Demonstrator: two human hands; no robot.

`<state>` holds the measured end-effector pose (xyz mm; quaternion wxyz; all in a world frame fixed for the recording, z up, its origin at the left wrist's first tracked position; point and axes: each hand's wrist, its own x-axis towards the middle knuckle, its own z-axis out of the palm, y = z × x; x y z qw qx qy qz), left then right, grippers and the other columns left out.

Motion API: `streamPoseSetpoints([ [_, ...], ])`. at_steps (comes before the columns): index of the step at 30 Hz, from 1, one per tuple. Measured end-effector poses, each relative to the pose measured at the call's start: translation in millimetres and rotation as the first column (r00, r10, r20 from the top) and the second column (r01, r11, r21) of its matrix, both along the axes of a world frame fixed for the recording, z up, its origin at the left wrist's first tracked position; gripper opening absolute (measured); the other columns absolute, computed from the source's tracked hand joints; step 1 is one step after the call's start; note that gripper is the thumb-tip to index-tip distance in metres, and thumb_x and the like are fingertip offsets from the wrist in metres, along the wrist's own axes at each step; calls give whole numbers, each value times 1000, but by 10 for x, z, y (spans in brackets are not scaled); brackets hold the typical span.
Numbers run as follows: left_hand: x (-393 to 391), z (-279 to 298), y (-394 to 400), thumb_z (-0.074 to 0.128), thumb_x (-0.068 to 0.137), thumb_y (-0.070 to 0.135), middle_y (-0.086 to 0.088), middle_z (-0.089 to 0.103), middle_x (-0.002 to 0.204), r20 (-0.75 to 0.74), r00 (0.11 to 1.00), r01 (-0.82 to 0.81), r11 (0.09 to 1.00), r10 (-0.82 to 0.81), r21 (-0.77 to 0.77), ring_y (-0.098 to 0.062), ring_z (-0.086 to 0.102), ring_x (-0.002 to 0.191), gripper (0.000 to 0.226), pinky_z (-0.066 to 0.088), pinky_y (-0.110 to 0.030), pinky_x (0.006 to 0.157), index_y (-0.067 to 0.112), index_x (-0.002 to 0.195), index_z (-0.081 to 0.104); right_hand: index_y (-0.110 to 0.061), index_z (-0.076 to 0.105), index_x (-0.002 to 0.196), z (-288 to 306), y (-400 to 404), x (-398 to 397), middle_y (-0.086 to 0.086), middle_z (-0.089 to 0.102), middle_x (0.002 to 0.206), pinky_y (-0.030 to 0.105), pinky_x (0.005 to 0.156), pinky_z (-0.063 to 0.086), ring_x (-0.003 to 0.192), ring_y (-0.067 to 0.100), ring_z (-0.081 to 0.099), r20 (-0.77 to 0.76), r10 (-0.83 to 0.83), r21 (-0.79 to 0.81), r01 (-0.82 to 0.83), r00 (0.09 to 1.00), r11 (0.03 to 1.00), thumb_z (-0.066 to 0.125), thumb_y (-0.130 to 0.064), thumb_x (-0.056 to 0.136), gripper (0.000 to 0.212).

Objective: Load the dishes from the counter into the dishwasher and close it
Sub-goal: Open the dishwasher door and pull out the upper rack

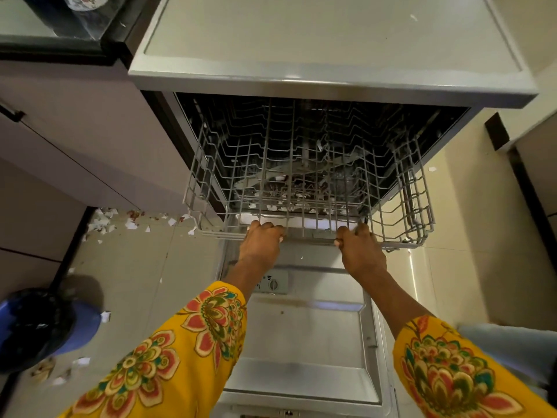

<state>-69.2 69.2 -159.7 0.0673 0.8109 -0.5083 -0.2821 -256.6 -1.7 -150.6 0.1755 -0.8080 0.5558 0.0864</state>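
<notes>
head view, steeply down, close over dishwasher [328, 82]

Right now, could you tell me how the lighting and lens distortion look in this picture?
Head view: warm, dim light; wide-angle lens bows the dishwasher top and floor edges; glare streak on the right floor tiles; both hands on the rack are sharp.

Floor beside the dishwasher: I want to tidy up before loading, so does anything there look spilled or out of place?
Yes. White torn scraps, some with reddish bits, lie scattered on the tiles left of the open dishwasher door, against the cabinet base; more lie near the blue bin.
</notes>
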Motion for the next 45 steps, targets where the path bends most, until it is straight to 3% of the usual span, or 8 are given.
streamPoseSetpoints([
  [9,-106,4,304,42,94,4,-12,59,116,70,997,31,997,-27,-65,-34,48,114,33,44,-37,91,11,119,62,-17,47,120,-25,254,-105,16,43,120,40,86,47,108,34,49,1,36,11,-36,999,999,44,-21,97,24],
  [13,-92,19,433,42,93,1,-12,59,115,67,997,39,997,-35,-61,-33,51,110,36,47,-38,91,13,121,61,-19,49,118,-44,398,-120,14,44,117,40,85,48,105,32,50,16,41,2,-41,999,999,42,-28,98,23],
  [22,-149,32,701,46,91,0,-11,60,117,85,994,80,994,-73,-75,-30,54,110,36,40,-31,90,13,121,61,-17,51,117,-101,676,-196,16,46,117,38,82,50,104,32,52,-2,41,-30,-41,999,999,42,-19,97,22],
  [34,-201,-31,910,49,90,-1,-13,61,116,46,994,98,992,-94,-74,-31,55,108,38,43,-36,98,14,122,62,-17,52,115,-134,914,-286,14,47,111,36,77,50,100,29,51,21,33,-55,-32,999,998,43,-21,97,21],
  [45,-190,-64,926,49,91,3,-11,60,117,51,994,99,993,-96,-63,-30,56,105,36,44,-35,91,14,122,62,-15,53,113,-168,900,-288,13,51,109,34,76,48,99,28,52,19,52,-39,-51,998,998,45,-22,96,20],
])
